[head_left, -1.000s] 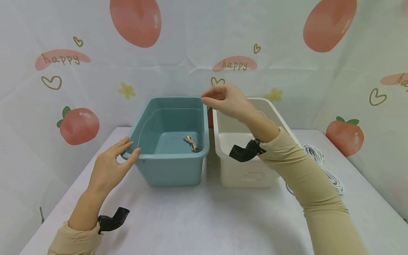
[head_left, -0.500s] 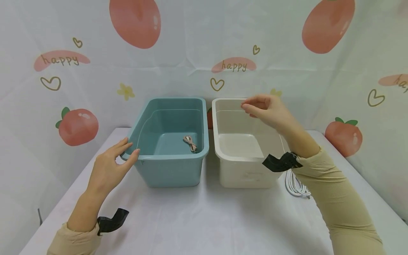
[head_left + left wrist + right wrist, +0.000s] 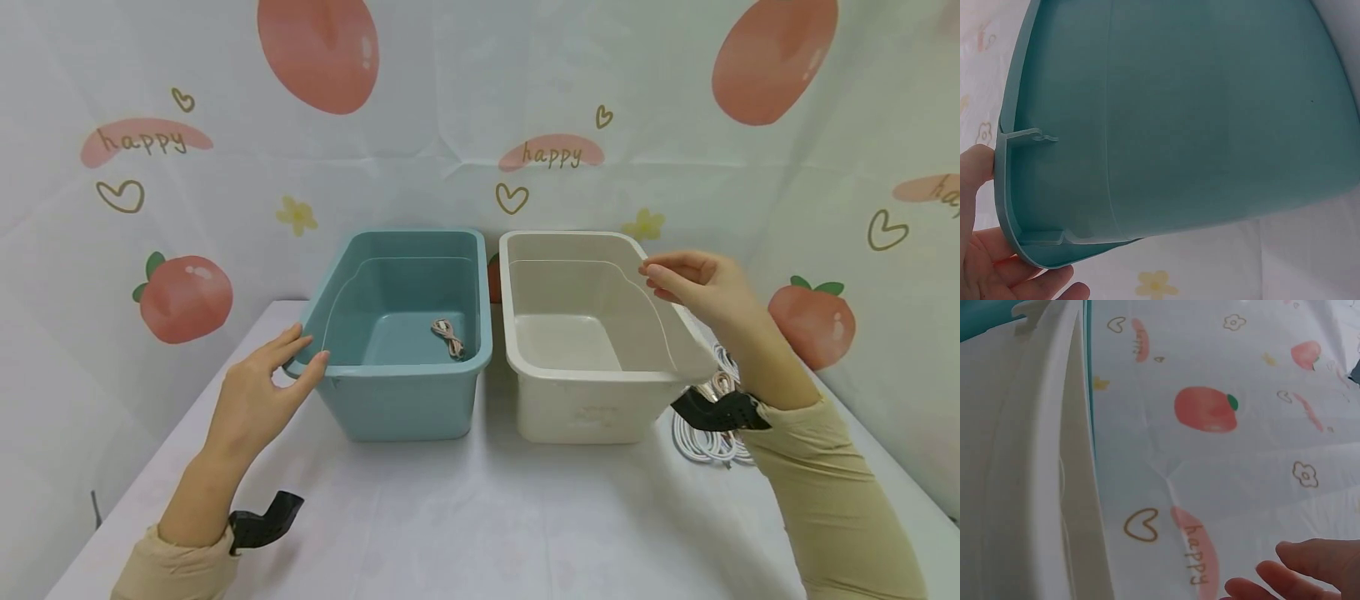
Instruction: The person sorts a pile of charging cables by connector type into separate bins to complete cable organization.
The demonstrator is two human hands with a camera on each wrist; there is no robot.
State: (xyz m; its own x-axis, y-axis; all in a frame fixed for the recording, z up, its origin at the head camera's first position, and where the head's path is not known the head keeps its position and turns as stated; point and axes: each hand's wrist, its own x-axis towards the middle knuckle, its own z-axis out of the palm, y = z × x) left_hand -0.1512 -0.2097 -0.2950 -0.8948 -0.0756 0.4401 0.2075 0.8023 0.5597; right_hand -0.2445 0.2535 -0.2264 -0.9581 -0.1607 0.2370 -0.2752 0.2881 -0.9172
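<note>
In the head view, the left hand (image 3: 258, 400) holds the near left corner of the teal bin (image 3: 397, 333), with the thumb on the rim and the fingers against the outer wall. The right hand (image 3: 693, 283) hangs over the right rim of the white bin (image 3: 585, 342), its fingers loosely bent and holding nothing. A small pink cable (image 3: 448, 336) lies coiled on the floor of the teal bin. It looks light and soft, so it is probably easiest to pinch at the middle of the coil. The bin wall around it stands in the way of a side approach. A white cable (image 3: 708, 417) lies on the table (image 3: 480, 517) just right of the white bin, partly hidden by the wrist.

In the left wrist view, the thumb (image 3: 975, 169) and fingers (image 3: 1047, 284) clamp the rim of the teal bin, which looks like stiff, smooth plastic.

In the right wrist view, only fingertips (image 3: 1310, 562) show, apart from the white bin's rim, touching nothing.
</note>
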